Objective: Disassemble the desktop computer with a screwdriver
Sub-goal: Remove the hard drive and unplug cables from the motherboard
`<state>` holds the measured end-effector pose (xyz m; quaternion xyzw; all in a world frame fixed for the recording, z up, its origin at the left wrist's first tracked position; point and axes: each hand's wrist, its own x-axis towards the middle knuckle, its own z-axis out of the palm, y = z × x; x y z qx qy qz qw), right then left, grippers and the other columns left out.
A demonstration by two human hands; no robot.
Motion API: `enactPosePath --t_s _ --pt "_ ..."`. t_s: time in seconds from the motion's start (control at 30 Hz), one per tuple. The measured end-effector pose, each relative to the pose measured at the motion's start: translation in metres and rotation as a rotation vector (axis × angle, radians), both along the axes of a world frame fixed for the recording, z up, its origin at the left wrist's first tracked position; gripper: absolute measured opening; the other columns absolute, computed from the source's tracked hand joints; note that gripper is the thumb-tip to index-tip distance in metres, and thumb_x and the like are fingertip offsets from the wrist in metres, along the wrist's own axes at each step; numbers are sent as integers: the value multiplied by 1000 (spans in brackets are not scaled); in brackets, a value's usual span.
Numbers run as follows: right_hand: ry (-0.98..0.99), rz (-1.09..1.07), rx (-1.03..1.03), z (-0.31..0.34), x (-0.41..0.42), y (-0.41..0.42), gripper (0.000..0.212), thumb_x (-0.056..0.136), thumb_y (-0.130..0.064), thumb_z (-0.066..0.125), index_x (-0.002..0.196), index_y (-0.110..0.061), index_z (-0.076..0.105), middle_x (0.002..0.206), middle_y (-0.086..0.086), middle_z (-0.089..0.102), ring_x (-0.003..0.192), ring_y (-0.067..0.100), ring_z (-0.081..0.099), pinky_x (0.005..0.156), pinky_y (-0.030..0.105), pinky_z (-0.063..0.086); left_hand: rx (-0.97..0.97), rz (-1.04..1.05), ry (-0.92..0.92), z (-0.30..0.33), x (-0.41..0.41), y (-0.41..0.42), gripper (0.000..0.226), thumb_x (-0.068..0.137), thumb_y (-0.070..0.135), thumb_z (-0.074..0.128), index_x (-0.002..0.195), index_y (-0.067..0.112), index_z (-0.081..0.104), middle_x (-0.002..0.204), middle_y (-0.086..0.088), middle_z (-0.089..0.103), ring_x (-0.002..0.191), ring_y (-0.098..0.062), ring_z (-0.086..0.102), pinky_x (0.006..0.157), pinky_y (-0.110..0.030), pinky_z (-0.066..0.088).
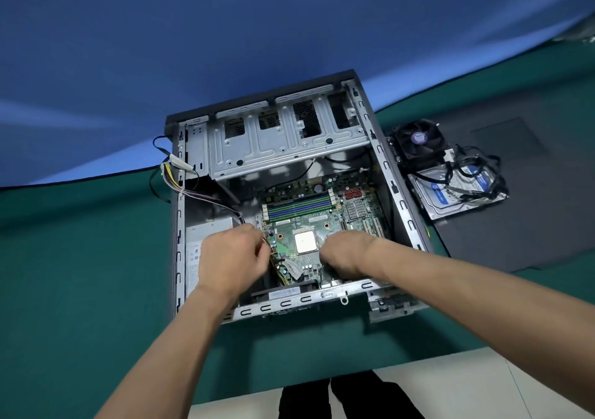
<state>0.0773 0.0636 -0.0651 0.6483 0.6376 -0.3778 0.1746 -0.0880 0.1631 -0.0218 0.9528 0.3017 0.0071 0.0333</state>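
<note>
An open desktop case (399,199) lies on its side on the green table. Inside it sits the green motherboard (309,212) with a bare CPU (306,241) in its socket. My left hand (233,257) reaches in at the board's left edge, fingers curled by a bundle of yellow and black wires (279,273); whether it grips them is hidden. My right hand (346,252) is curled over the board's near right part, just right of the CPU; what its fingers hold is hidden. No screwdriver is in view.
A grey power supply (196,241) fills the case's left side, with cables (174,173) trailing over the left wall. To the right, on a dark panel (521,225), lie a cooler fan (418,141), a hard drive (450,199) and loose black cables (483,173).
</note>
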Motion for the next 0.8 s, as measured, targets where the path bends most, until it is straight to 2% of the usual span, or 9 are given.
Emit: enactPosePath --t_s 0.07,0.17,0.23,0.3,0.4,0.5,0.57,0.67,0.8 --pt "12 -51 108 2 2 -4 10 93 -19 57 94 -10 62 75 -3 55 75 16 58 64 23 45 10 -39 32 2 1 -1 34 59 8 77 44 18 48 44 9 44 35 -8 30 39 -8 10" --pt "4 -180 193 -1 5 -6 10 90 -14 58 99 -11 62 89 1 63 84 18 62 77 27 51 28 -169 42 5 5 -2 28 58 12 79 48 17 53 47 6 48 38 -10 39 40 -12 30" --pt "22 -239 186 -2 6 -8 15 88 -14 59 103 -12 59 88 0 61 82 17 60 75 27 50 51 -247 41 5 9 -2 23 61 15 78 54 15 55 51 4 51 43 -13 46 43 -18 36" --pt "37 -284 216 -3 6 -7 22 88 -16 59 109 -12 52 83 -2 58 79 17 58 73 27 48 65 -322 96 0 12 -2 14 68 19 72 64 14 59 61 0 57 55 -18 55 55 -26 45" --pt "57 -373 309 -3 6 -4 28 89 -16 56 115 -16 48 85 -2 59 79 17 58 75 31 50 37 -365 328 -9 16 -1 12 85 27 51 87 18 59 84 0 65 80 -21 60 79 -34 43" --pt "189 -408 254 -3 5 -1 15 93 -18 53 105 -25 58 103 -1 65 88 16 59 86 34 49 -55 -305 463 -9 21 2 13 90 30 42 88 23 53 87 2 68 77 -22 62 79 -33 47" --pt "319 -439 191 -2 3 -1 20 94 -18 52 102 -30 66 122 -2 62 90 16 63 82 31 50 -99 -286 505 -9 26 4 16 88 31 44 90 24 59 86 3 69 77 -22 63 73 -32 50" --pt "451 -447 76 -3 -4 0 34 96 -13 47 116 -34 65 135 0 54 70 11 64 60 25 51 -141 -276 613 -14 30 4 24 87 31 47 96 22 67 89 1 69 82 -23 64 72 -31 50" --pt "296 -231 -2 -3 -6 6 51 94 -8 42 128 -45 52 145 -5 44 108 19 58 77 27 47 -261 -283 731 -33 36 -3 25 89 27 48 103 21 68 98 -2 68 89 -22 64 73 -33 49"
